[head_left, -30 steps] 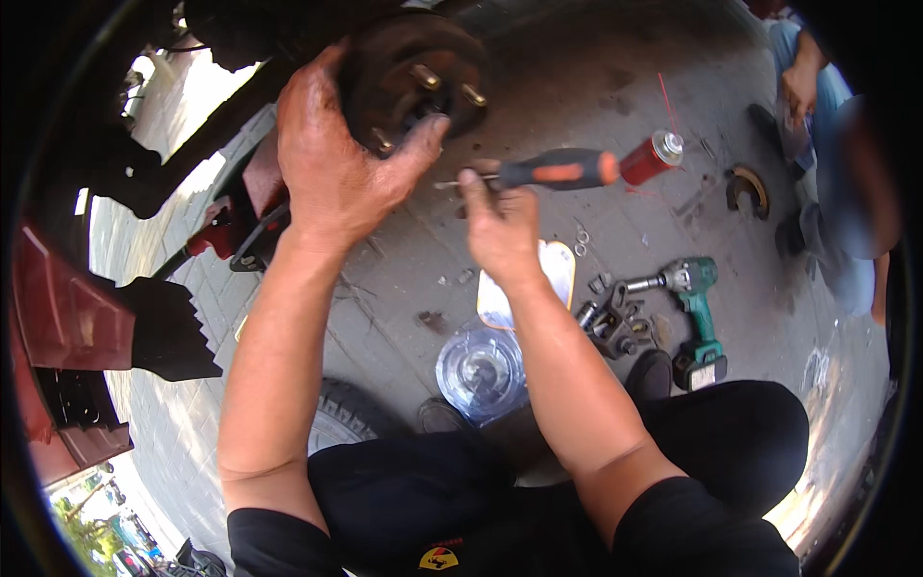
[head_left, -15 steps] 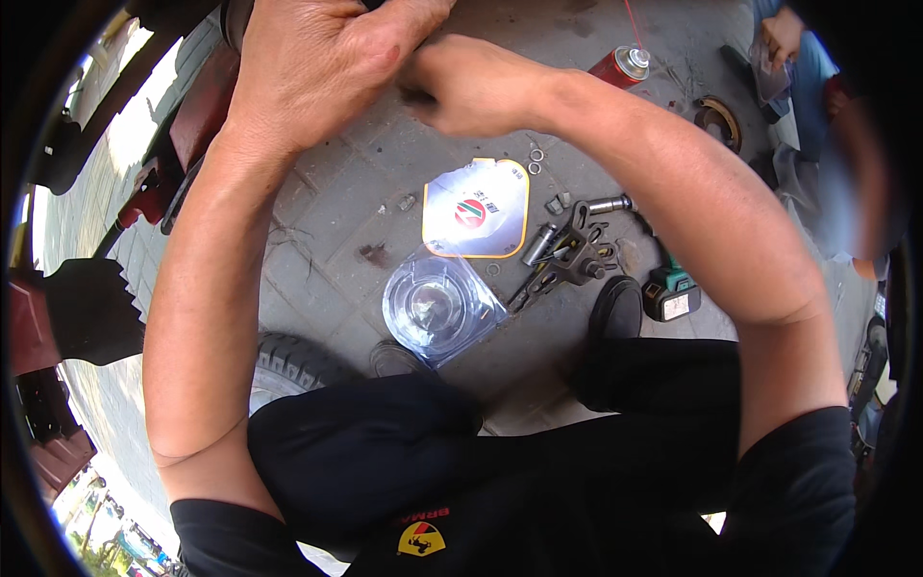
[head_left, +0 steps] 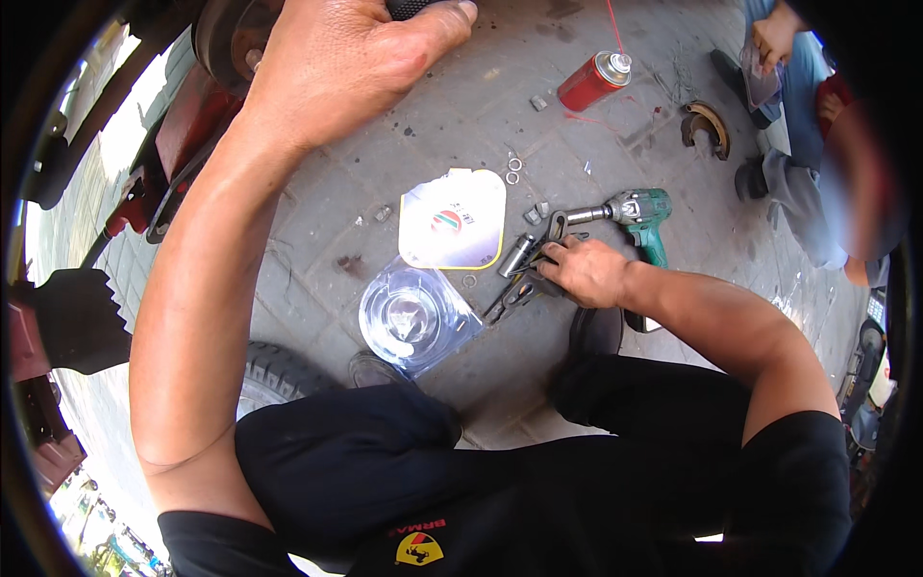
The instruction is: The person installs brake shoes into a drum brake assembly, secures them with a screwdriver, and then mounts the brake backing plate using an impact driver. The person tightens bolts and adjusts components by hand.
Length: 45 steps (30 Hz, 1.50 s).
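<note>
At the top edge, my left hand [head_left: 336,72] is closed round a black part with a textured surface [head_left: 415,8]. Its thumb lies along that part, and the other fingers are hidden. My right hand [head_left: 588,274] is down on the ground, fingers curled onto a dark metal puller with slotted arms [head_left: 510,300]. A shiny socket [head_left: 517,256] lies against the puller. Just beyond is a green impact wrench [head_left: 642,216] with a long socket on its nose, its lower end partly behind my right forearm.
A white card [head_left: 452,236] and a clear plastic blister shell [head_left: 404,313] lie between my feet and the left arm. Farther off are two metal rings [head_left: 513,171], a red spray can [head_left: 591,82] and a curved brake shoe [head_left: 709,130]. Another person [head_left: 808,144] crouches at right.
My right hand has come away from beside the left hand, down and to the right onto the puller. The left hand stays near the top edge.
</note>
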### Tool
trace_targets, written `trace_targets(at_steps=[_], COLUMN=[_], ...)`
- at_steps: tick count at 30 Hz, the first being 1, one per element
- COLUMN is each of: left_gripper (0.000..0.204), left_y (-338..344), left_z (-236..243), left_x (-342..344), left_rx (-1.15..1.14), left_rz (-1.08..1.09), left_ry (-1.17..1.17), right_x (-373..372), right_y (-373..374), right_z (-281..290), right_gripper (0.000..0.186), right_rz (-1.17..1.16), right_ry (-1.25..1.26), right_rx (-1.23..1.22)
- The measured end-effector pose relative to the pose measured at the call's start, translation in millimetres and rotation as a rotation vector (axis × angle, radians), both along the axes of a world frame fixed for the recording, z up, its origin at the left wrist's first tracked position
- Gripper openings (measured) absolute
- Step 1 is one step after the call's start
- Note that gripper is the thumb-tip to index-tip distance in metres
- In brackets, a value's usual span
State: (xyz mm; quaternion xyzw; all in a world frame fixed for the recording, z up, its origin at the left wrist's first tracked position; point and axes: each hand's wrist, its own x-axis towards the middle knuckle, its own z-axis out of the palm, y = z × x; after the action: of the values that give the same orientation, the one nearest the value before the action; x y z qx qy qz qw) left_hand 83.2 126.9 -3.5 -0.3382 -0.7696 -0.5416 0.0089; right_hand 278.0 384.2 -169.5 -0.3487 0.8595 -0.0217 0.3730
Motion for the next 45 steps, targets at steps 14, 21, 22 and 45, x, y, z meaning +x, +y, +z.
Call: trace_targets(at_steps=[14,21,22,45], left_gripper=[0.023,0.035,0.044,0.038], left_y=[18,20,22,41], left_z=[11,-13,-17,-16], left_x=[13,4,5,10], left_rx=[-0.268,-0.317,-0.334,-0.374], left_rz=[0.043,-0.003,0.06,-0.096], left_ry=[-0.023,0.075,0.104,0.69], right_x=[-80,-15,-17,-79], right_y=[-5,-12,-11,14], right_z=[4,-41,-41,80], right_gripper=[0.035,0.051,0.051,0.031], right_rz=[-0.153,-0.128,-0.157,-0.897], right_ry=[0.579,0.026,-0.055,-0.9], right_rx=[-0.225,-0.003,0.025,-0.879])
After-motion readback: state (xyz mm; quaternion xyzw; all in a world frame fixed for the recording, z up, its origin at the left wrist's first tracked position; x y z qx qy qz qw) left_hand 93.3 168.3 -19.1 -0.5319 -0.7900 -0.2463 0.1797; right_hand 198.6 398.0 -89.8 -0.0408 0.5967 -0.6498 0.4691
